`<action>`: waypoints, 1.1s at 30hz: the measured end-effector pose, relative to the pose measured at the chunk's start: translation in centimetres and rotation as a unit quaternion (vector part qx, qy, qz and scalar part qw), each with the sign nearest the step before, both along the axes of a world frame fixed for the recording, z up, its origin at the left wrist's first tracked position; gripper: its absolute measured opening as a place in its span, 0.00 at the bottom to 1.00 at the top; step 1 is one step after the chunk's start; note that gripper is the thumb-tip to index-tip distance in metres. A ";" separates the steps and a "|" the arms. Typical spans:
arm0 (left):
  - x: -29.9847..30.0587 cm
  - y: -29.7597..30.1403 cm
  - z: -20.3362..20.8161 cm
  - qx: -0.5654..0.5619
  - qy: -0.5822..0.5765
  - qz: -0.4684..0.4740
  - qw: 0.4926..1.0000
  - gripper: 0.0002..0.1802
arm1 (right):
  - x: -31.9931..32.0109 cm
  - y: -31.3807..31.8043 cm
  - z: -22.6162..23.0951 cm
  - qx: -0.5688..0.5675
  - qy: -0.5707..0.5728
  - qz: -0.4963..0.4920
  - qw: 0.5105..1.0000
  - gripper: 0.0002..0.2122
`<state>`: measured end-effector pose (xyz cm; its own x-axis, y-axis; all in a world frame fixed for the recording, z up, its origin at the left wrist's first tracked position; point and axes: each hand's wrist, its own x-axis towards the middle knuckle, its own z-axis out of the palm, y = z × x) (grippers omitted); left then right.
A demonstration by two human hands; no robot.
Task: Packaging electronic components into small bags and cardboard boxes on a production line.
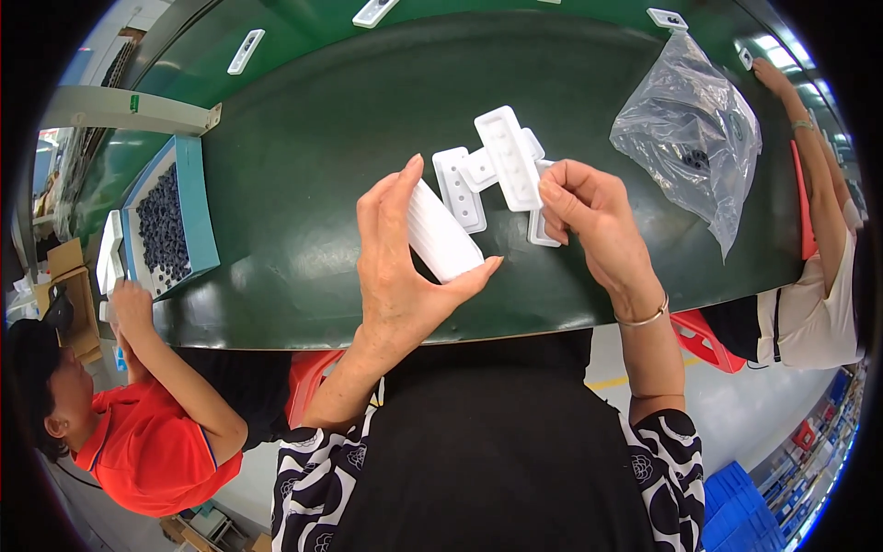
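My left hand (398,253) is wrapped round a stack of white plastic trays (442,232), thumb at its near end and fingers at the far end. In my right hand (593,213), a single shallow white tray (508,156) is pinched by its near end between thumb and fingers. This tray is long and narrow, with a row of small round marks inside. Beneath and beside it, several similar white trays lie loosely on the green table; one tray (463,190) shows a row of dark holes. My right fingertips partly hide another tray (543,229).
A clear plastic bag (685,129) with some dark pieces lies to the right. At the left stands a blue box (200,207) of small black parts. Co-workers sit at both sides of the green table (313,120). More white pieces (246,52) lie along the far side.
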<state>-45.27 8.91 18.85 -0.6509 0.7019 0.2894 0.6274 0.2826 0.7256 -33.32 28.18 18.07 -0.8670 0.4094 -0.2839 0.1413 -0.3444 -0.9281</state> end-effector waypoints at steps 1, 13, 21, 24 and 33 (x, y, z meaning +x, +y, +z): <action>-0.2 -0.1 -0.2 0.001 0.004 0.004 1.000 0.57 | -0.5 0.2 -0.1 0.008 0.003 -0.010 1.000 0.09; -0.1 1.2 0.3 0.022 0.014 0.019 0.999 0.58 | -1.2 -4.3 1.3 0.210 0.052 0.064 0.974 0.04; -0.5 0.4 0.2 0.012 -0.007 -0.002 1.000 0.57 | -0.8 -3.4 -0.4 0.199 0.010 0.038 0.979 0.08; -0.7 -0.1 0.5 0.001 -0.062 0.008 0.998 0.57 | -0.9 -1.6 -0.7 0.104 -0.020 0.036 0.994 0.08; -0.1 0.5 0.2 -0.010 0.021 0.018 1.000 0.58 | -1.5 -4.8 1.2 0.242 0.039 0.080 0.966 0.04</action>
